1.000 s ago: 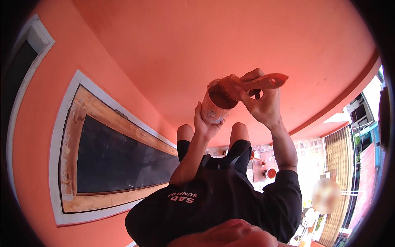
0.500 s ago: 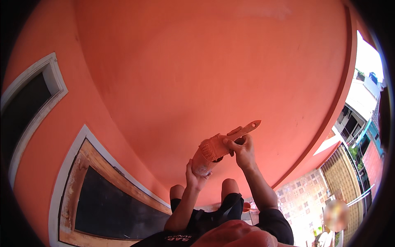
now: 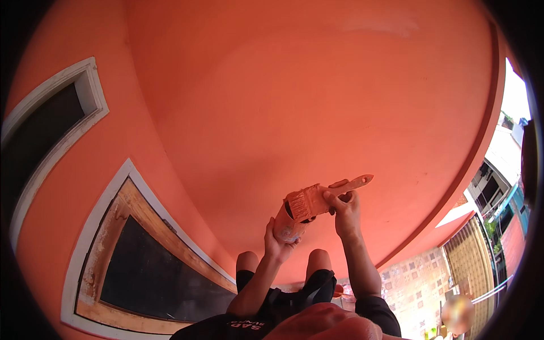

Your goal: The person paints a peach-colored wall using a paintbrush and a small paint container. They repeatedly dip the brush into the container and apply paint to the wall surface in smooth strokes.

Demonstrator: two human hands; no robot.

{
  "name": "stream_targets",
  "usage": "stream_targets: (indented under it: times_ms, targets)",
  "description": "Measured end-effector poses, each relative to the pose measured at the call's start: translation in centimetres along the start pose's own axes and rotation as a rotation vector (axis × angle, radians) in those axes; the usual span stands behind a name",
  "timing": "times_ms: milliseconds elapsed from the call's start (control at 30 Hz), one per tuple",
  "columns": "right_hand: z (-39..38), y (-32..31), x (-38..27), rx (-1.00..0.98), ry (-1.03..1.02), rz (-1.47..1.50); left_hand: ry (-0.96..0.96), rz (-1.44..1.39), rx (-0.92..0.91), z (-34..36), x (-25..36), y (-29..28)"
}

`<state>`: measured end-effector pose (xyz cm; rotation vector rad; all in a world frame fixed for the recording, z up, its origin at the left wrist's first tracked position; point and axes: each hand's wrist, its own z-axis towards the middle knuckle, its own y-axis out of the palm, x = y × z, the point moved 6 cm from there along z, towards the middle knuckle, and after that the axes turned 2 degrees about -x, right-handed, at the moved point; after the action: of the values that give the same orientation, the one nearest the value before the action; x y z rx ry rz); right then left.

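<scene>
My left hand (image 3: 276, 245) is wrapped round a small paint-smeared container (image 3: 288, 229), tilted with its mouth up and to the right. A wide flat paintbrush (image 3: 309, 203) lies across that mouth, its bristles thick with orange paint. Whether the bristles touch the rim I cannot tell. My right hand (image 3: 347, 212) grips the brush near the base of its handle, thumb on the near side, and the handle end points up and right. Part of the container's dark inside shows beside the bristles.
A large orange wall (image 3: 294, 107) rises in front of me. On the left are a wood-framed dark pane (image 3: 153, 275) and a white-framed opening (image 3: 45, 122). To the right lie patterned floor tiles (image 3: 416, 277), a woven blind (image 3: 473, 255) and a blurred round shape (image 3: 458, 314).
The brush has come round to a flatter slant, and its bristles now uncover more of the container's dark mouth. Both hands and the surroundings have shifted slightly in view.
</scene>
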<state>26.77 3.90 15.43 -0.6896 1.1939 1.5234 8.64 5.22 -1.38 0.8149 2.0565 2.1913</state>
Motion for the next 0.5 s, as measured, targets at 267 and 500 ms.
stream_targets:
  times_ms: [267,500]
  targets:
    - [4.5,-4.5,0.0,0.275,-0.046,0.465,0.040,-0.094,-0.151,-0.6,2.6,1.6]
    - [10.1,-9.4,-11.2,0.464,-0.648,0.455,0.117,-0.092,-0.177,-1.7,6.1,1.1]
